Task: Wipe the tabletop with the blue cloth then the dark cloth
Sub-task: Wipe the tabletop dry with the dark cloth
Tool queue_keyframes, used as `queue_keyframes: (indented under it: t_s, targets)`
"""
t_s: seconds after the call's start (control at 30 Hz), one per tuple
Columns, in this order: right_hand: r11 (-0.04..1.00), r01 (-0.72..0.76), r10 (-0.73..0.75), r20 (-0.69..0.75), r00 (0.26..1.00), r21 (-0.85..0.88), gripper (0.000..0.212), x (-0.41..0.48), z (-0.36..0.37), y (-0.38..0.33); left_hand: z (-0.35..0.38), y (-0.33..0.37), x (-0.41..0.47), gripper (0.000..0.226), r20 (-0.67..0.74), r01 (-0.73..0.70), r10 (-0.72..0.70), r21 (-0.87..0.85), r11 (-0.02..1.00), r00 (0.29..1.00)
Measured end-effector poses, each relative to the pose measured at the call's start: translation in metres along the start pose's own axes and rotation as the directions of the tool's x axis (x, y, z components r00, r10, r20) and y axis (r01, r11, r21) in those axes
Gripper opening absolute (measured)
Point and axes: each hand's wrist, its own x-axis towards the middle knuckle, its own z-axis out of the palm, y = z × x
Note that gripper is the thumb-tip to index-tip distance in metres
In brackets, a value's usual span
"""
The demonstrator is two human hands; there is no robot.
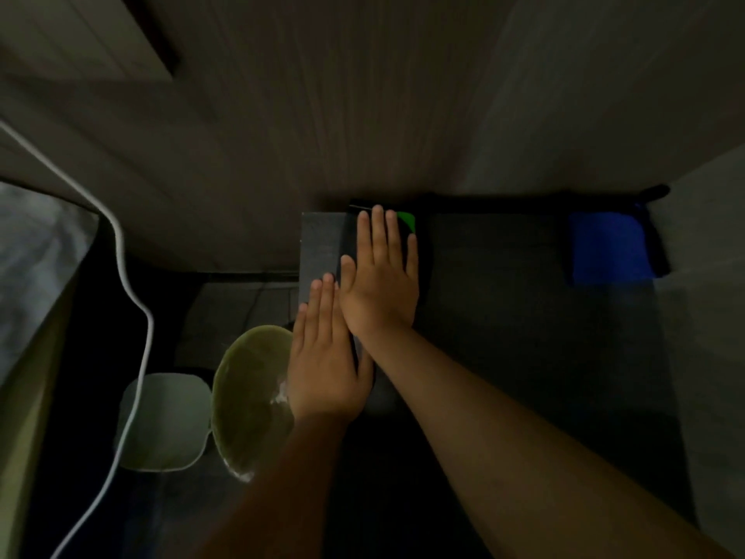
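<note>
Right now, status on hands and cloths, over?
Right hand flat on dark cloth, far left of tabletop. Left hand flat beside it. Blue cloth set aside, far right. Path clear.

Hands: two — left hand (324, 357) and right hand (379, 276), both flat with fingers straight
Cloths: two — one blue cloth (608, 248), one dark cloth (348, 244) with a green patch
Tabletops: one — a single dark tabletop (524, 316)
Bowls: one — a greenish bowl (250, 401), below the table edge
Pale tubs: one — a tub (165, 421) beside the bowl
Cables: one — a white cable (133, 300)
</note>
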Motion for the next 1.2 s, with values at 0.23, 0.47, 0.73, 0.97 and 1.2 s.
queue_keyframes:
  t_s: [0.23,0.47,0.73,0.97,1.2]
  targets:
    - [0.99,0.137,-0.136,0.033,0.99,-0.035,0.057,0.002,-0.001,0.0,0.0,0.0,-0.003,0.079,-0.021,-0.003,0.002,-0.023,1.0,1.0]
    - [0.986,0.153,-0.149,0.057,0.987,-0.066,0.058,0.007,-0.004,0.002,-0.004,-0.002,-0.004,0.08,-0.032,-0.02,0.016,-0.112,0.994,0.999]
    - [0.979,0.167,-0.156,0.095,0.983,-0.121,0.058,0.007,-0.009,0.0,0.0,-0.008,-0.067,0.067,0.081,-0.083,0.092,-0.104,0.991,0.992]
    - [0.985,0.144,-0.138,0.064,0.988,-0.099,0.059,0.001,0.001,-0.027,0.006,-0.007,-0.065,0.063,0.065,-0.114,0.119,-0.078,0.99,0.991]
    - [0.935,0.337,-0.327,0.093,0.94,-0.113,0.059,-0.013,0.01,-0.041,0.003,-0.009,-0.067,0.06,0.016,-0.137,0.139,-0.092,0.986,0.99]
